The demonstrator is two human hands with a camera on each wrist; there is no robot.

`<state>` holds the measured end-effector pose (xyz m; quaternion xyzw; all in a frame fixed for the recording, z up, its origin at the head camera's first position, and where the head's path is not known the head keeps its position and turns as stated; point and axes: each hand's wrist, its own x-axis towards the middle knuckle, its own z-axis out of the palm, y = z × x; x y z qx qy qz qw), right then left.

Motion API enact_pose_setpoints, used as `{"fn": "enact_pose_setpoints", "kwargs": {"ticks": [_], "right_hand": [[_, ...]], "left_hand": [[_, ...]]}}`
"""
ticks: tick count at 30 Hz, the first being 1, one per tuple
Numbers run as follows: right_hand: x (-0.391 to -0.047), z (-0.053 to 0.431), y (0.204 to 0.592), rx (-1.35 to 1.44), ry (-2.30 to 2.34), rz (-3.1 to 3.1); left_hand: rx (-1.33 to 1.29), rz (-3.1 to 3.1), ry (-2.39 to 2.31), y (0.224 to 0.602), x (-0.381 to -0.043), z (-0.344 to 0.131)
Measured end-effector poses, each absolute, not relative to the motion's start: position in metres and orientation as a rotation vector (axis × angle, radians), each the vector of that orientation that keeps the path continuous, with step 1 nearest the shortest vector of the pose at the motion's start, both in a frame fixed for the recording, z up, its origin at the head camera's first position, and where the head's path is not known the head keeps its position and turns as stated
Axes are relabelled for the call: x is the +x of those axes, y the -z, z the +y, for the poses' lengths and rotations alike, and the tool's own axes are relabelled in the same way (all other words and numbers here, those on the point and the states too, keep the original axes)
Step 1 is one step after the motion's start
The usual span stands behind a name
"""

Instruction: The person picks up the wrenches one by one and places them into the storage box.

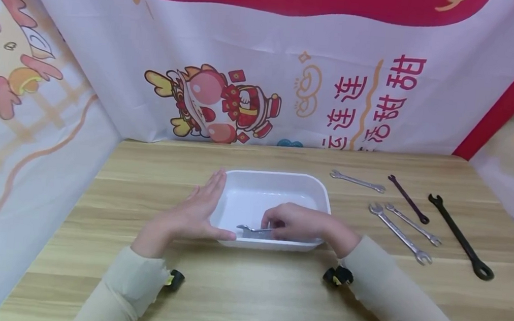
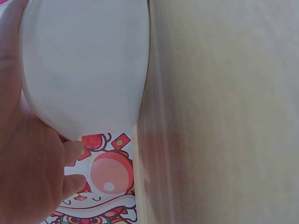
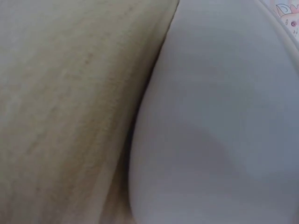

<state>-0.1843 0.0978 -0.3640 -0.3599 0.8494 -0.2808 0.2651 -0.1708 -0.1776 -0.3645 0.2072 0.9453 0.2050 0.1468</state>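
Note:
A white rectangular tray [image 1: 274, 176] lies on the table in the head view. My left hand [image 1: 197, 211] rests against its left end, fingers straight along the side and thumb over the near left corner. My right hand [image 1: 295, 222] reaches inside over the near wall and pinches a small silver open-end wrench [image 1: 248, 228], whose jaw end points left. Its other end is hidden by the fingers. In the left wrist view, the left hand lies along the outside of the tray [image 2: 88, 65]. Only the tray's outer wall [image 3: 201, 116] shows in the right wrist view, without the right hand.
Right of the tray lie several loose wrenches: a silver one [image 1: 358, 181] at the back, two more silver ones side by side, a dark purple one [image 1: 408, 199] and a long black one [image 1: 459, 237]. Printed cloth [image 1: 249, 42] hangs behind the wooden table [image 1: 245, 292].

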Motion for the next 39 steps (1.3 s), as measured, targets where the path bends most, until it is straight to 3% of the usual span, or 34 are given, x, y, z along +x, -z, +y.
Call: {"fn": "enact_pose_setpoints", "kwargs": {"ticks": [39], "right_hand": [[-0.188, 0.097, 0.374, -0.982, 0.674, 2.395]], "left_hand": [[0.61, 2.723, -0.587, 0.364, -0.171, -0.179]]}}
